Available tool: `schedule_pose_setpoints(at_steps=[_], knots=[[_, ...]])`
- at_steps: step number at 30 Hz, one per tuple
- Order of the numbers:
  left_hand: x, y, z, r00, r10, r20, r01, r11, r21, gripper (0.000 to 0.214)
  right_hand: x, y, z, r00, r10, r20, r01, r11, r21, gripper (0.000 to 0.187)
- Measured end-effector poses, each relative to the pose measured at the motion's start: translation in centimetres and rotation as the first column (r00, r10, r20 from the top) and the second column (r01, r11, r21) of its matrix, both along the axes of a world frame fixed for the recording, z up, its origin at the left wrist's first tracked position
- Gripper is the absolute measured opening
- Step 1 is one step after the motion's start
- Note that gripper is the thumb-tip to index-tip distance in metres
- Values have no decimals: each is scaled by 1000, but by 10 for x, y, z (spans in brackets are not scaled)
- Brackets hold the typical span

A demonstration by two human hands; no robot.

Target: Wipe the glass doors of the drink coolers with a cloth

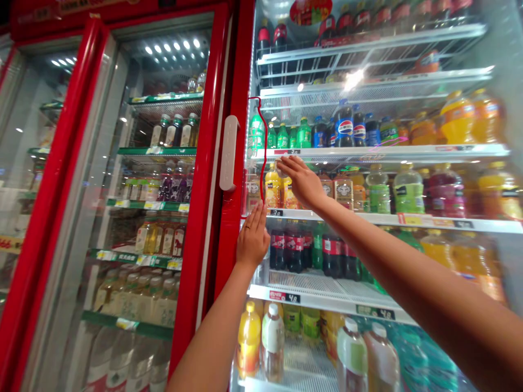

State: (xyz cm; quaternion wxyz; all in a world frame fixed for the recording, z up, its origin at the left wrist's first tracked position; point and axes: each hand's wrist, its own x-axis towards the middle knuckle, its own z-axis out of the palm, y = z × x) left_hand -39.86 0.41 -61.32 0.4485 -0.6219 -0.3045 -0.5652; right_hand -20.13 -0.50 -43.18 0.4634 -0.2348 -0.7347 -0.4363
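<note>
Fingers [287,163] of the right hand [301,182] lay together and empty against the glass fridge door [327,283], just over yellow juice bottles [273,188] on a shelf [327,215]. The left hand [252,239], its fingers also together and holding nothing, pressed flat lower down, near the white door handle [229,152].

The right hand [299,182] hides most of a yellow juice bottle [289,195]. The left forearm [212,343] and right forearm [408,272] run off the bottom edge, bottles [425,8] are cut off along the top edge, and shelf tags [144,205] at left are too small to read.
</note>
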Motion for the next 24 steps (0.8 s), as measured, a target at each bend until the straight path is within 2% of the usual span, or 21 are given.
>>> schedule_pose_setpoints(at_steps=[3,6,10,14,17,21,24], knots=[[-1,2,0,1000,-10,-5,10,1000,-26,95,2,-4,-5,993,4,116,-3,1000,-11,75],[-2,2,0,1000,-13,-11,13,999,-43,94,19,-9,-10,979,-7,201,8,1000,-5,71],[-2,3,-1,1000,-18,-19,17,999,-35,95,29,-8,-10,993,-27,119,27,1000,3,69],[-2,4,-1,1000,-21,-11,21,1000,-15,93,12,-1,-6,1000,7,1,-7,1000,10,75],[-3,4,-1,1000,-11,-13,11,1000,-4,93,10,-1,-9,999,13,30,-13,1000,2,70],[-4,4,-1,1000,-2,-23,2,1000,-11,92,35,-7,-17,988,-16,151,17,1000,-9,69],[-3,4,-1,1000,2,-22,-2,1000,-8,92,53,-9,-17,997,-43,64,42,999,11,71]])
